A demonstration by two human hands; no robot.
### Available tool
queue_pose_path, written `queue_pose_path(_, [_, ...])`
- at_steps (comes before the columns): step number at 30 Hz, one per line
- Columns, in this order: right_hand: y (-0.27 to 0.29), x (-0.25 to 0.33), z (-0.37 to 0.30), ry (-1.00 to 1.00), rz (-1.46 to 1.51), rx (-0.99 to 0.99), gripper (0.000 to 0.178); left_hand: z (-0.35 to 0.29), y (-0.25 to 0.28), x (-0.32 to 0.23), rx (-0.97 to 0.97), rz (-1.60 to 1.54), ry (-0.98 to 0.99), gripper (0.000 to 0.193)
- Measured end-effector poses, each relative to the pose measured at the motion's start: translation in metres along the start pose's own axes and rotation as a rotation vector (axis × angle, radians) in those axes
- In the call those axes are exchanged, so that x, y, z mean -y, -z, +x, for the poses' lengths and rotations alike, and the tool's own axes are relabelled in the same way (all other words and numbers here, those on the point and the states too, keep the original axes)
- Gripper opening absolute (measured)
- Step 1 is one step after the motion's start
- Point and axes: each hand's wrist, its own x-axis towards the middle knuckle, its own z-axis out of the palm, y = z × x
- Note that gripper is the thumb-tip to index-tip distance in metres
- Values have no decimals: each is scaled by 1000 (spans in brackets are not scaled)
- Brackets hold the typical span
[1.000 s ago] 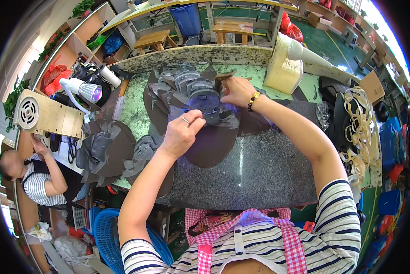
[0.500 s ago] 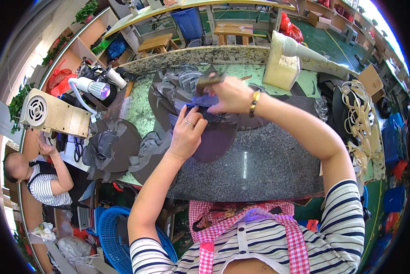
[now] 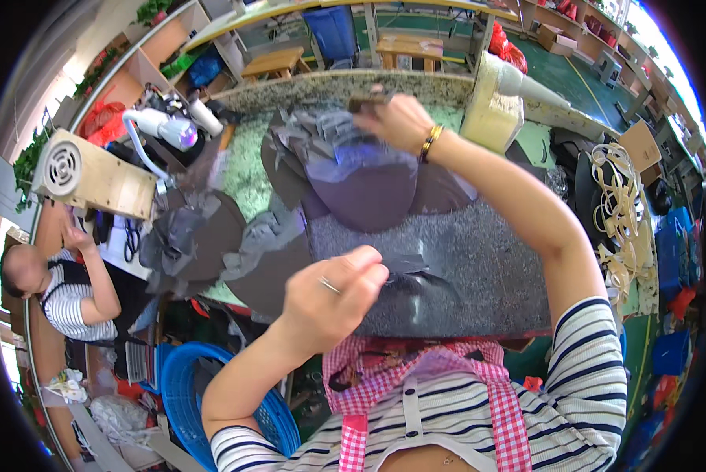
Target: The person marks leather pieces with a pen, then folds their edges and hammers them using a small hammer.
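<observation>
A speckled dark slab (image 3: 486,275) fills the near middle of the bench, and beyond it a rounded dark brown sheet (image 3: 364,200) lies with a heap of grey pieces (image 3: 309,138) along its far left part. The left hand (image 3: 329,299), over the slab's near left, pinches a thin dark strip (image 3: 408,266) between thumb and fingers, pointing right; the right hand (image 3: 398,124), at the heap's far right, has its fingers closed on a small brown object (image 3: 365,103), too blurred to name.

Dark strip (image 3: 408,264): one end concealed by fingers of the left hand (image 3: 331,300). Brownish object (image 3: 365,103) at fingers of the right hand (image 3: 400,123): blurred, unidentifiable.
</observation>
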Motion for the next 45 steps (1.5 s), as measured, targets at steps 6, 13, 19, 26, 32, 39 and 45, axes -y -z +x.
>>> queue_pose_path(6, [74,53,-65,140,444,288,23,-67,-53,16,187,-558,959,15])
queue_pose_path(13, [42,79,-204,30,395,591,21,-66,-59,48,532,-712,1117,20])
queue_pose_path(19, [27,95,-187,37,464,408,17,-68,-61,42,482,-644,1170,17])
queue_pose_path(26, [29,84,-187,95,371,523,21,-67,-63,64,577,-561,1015,22])
queue_pose_path(32, [35,89,-185,12,355,603,31,-26,-82,82,696,-540,757,18])
queue_pose_path(39, [34,77,-190,-58,546,603,32,-36,-81,95,565,-238,59,13])
queue_pose_path(45, [35,62,-164,33,435,467,22,-64,-87,95,309,-168,-34,24])
